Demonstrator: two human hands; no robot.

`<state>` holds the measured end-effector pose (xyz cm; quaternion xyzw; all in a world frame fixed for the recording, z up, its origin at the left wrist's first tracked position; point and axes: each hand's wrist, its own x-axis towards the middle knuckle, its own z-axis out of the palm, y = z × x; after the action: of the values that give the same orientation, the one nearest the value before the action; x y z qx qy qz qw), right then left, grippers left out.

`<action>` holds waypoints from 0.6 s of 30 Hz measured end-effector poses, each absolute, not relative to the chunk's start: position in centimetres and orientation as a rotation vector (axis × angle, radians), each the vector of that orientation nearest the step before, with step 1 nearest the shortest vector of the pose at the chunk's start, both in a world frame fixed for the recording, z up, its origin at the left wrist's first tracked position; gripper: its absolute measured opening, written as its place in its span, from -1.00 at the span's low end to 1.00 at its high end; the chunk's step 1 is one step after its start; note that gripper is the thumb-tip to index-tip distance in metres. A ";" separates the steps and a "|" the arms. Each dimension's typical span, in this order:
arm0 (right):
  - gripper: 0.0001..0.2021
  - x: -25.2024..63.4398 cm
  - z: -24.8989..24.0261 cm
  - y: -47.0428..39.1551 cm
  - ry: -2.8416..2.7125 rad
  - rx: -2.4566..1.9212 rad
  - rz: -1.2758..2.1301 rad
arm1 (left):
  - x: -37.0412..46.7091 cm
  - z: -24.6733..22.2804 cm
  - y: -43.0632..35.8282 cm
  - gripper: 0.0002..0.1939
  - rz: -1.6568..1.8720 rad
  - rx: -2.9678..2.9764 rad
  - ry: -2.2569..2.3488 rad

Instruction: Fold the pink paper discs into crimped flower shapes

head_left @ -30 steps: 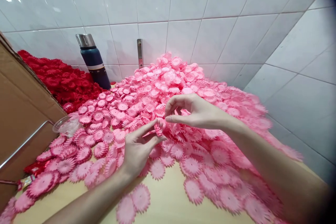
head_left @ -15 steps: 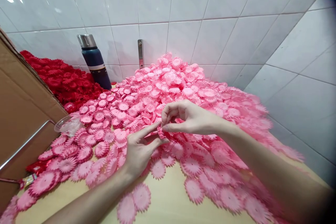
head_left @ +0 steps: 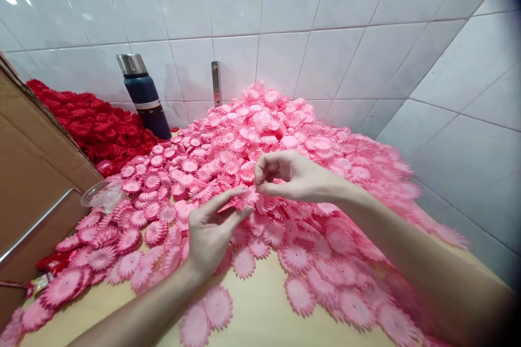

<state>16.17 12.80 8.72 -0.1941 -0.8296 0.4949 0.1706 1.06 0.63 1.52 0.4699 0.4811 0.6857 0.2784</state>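
Note:
My left hand (head_left: 211,233) is held over the front of a heap of pink scalloped paper-like discs (head_left: 260,124). Its thumb and index finger point right with a gap between them, and I make out nothing gripped there. Just right of those fingertips, my right hand (head_left: 291,176) is closed in a pinch, thumb against curled fingers. Whatever sits in that pinch is too small, or blends too much with the pink behind, to name. Single pink discs (head_left: 218,306) lie flat below the hands.
A dark blue bottle (head_left: 148,103) with a steel cap stands by the tiled wall (head_left: 285,0). Red discs (head_left: 101,124) are piled behind a cardboard box (head_left: 36,146) at left. A clear plastic cup (head_left: 101,195) lies near the box. A metal bracket (head_left: 216,84) is on the wall.
A small folded pink piece showed between the fingertips of both hands; it is no longer distinct. My left hand has moved slightly left and its fingers have come away from the right hand.

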 end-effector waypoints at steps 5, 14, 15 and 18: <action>-0.86 16.6 9.2 13.0 -2.281 -0.375 1.585 | 0.9 1.2 0.7 -0.72 1.816 1.267 1.306; -0.79 16.5 9.5 12.7 -2.145 -0.350 1.726 | 0.9 1.0 0.7 -0.70 1.768 1.245 1.298; -0.78 16.5 9.5 12.7 -2.139 -0.358 1.720 | 0.9 0.9 0.7 -0.70 1.766 1.246 1.294; -0.81 16.6 9.6 12.6 -2.116 -0.400 1.707 | 0.9 0.8 0.7 -0.69 1.763 1.252 1.291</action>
<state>16.59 12.62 9.60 -0.1427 -0.7550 0.6094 0.1956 0.94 0.72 0.84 0.4732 0.4879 0.6663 0.3068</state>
